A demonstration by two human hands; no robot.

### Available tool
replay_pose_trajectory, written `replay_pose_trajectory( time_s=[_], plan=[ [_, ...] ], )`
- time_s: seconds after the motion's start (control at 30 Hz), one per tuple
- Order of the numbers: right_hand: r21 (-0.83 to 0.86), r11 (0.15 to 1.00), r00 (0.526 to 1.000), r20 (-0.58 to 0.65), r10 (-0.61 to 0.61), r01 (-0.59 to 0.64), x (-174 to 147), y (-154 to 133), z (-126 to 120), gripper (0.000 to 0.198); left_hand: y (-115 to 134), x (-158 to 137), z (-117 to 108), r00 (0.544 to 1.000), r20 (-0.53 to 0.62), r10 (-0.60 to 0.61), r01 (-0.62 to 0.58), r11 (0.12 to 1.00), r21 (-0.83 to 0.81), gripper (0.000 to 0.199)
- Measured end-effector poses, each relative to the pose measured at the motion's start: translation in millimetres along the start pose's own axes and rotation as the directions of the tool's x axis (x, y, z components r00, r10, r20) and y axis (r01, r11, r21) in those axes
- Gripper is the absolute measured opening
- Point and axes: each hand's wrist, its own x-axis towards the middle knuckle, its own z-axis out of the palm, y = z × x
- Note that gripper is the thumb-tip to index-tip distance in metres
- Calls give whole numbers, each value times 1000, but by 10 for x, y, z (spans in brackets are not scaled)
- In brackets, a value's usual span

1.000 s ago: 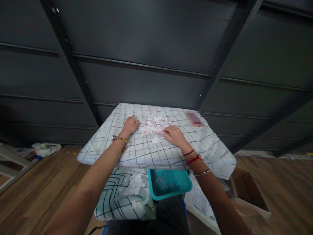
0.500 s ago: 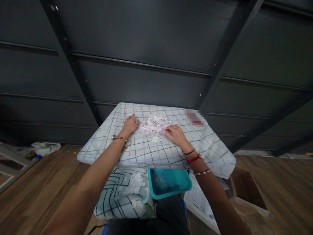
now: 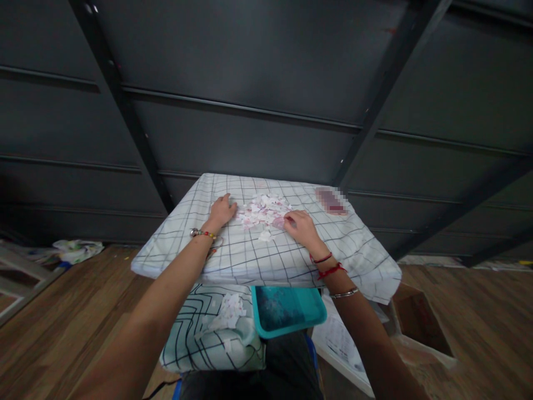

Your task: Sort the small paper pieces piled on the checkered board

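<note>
A loose pile of small white and pink pieces, like paper scraps (image 3: 264, 210), lies in the middle of the table's checked cloth (image 3: 245, 264). My left hand (image 3: 222, 211) rests on the cloth at the pile's left edge, fingers apart and nothing visible in them. At the right edge of the pile, my right hand (image 3: 302, 228) has thumb and forefinger brought together on a pinkish scrap (image 3: 278, 221). One white scrap (image 3: 265, 236) lies a little in front of the pile.
Below the table edge sit a teal plastic tray (image 3: 312, 314) and, left of it, a patterned cushion (image 3: 187, 347) bearing more white scraps (image 3: 231, 311). A blurred-out item (image 3: 331, 200) lies at the table's right rear. A cardboard box (image 3: 422, 319) stands on the floor; a dark panelled wall (image 3: 250, 139) rises behind.
My right hand has shifted very slightly to the right, its fingertips still at the pinkish scrap. The left hand stays where it was.
</note>
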Motion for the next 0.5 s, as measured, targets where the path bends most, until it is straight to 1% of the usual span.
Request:
replay_pose_trajectory(
  time_s=[0.23,0.3,0.43,0.5],
  plan=[
    [82,991,991,84,-109,102,0,-49,-2,11,-7,-1,10,1000,-6,8,-8,1000,-12,57],
    [97,990,991,78,-112,105,-3,-53,-8,10,-3,0,7,1000,-3,8,-8,1000,-17,57],
    [109,991,996,44,-76,71,-2,-56,-22,12,6,-4,-5,1000,2,3,-3,1000,-18,57],
    [107,992,996,49,-71,66,-2,-59,-27,12,9,-9,-12,1000,-3,4,-4,1000,-15,57]
  ],
)
